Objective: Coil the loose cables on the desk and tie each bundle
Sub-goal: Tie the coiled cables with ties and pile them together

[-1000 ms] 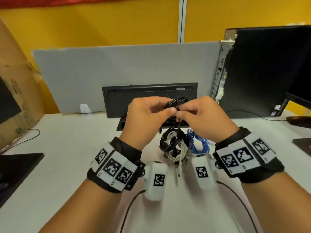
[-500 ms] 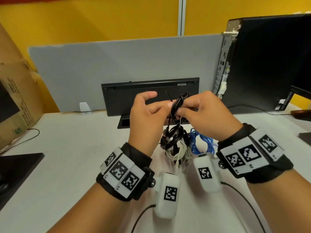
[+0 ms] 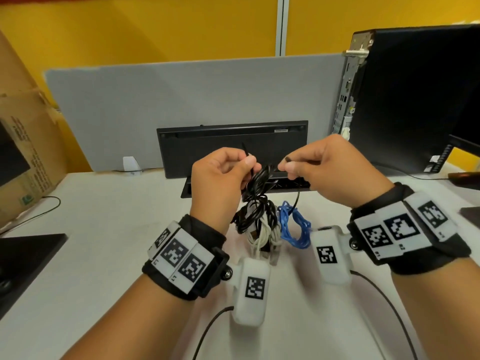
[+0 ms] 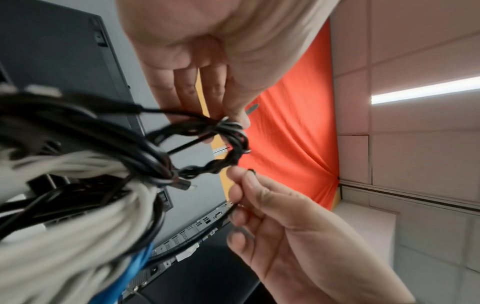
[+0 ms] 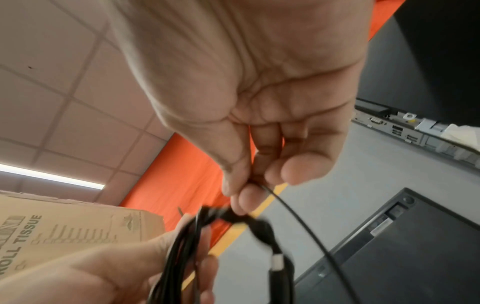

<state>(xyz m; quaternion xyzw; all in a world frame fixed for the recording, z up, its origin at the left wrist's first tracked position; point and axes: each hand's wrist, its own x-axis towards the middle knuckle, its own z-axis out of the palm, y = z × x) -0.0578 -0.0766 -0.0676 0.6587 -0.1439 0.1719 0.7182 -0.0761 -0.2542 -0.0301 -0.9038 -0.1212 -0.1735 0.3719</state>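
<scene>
The white counter (image 3: 98,229) carries, at its far side, a black flat keyboard stood on its edge (image 3: 231,149) against the grey divider panel (image 3: 181,100), with a black computer tower (image 3: 415,100) to the right and a brown cardboard box (image 3: 28,141) to the left. Near the middle of the counter lies a pile of coiled cables: a black and white bundle (image 3: 259,224) and, just to its right, a coiled blue cable (image 3: 296,227).

Above this pile both hands hold a coil of thin black cable (image 3: 259,178) in the air. The left hand (image 3: 220,183) has its fingers curled around the coil, and thumb and forefinger pinch one end of a thin black tie (image 3: 245,152), which points upward. The right hand (image 3: 335,172) pinches the other end of the tie between thumb and forefinger, the other fingers folded in. In the left wrist view the tie seems wound around the coil at one place.

In my judgement the coiling of this cable is done and the tying is half finished; the two ends must be twisted or pulled tight. Whether the bundles on the counter are already tied, I cannot tell.
</scene>
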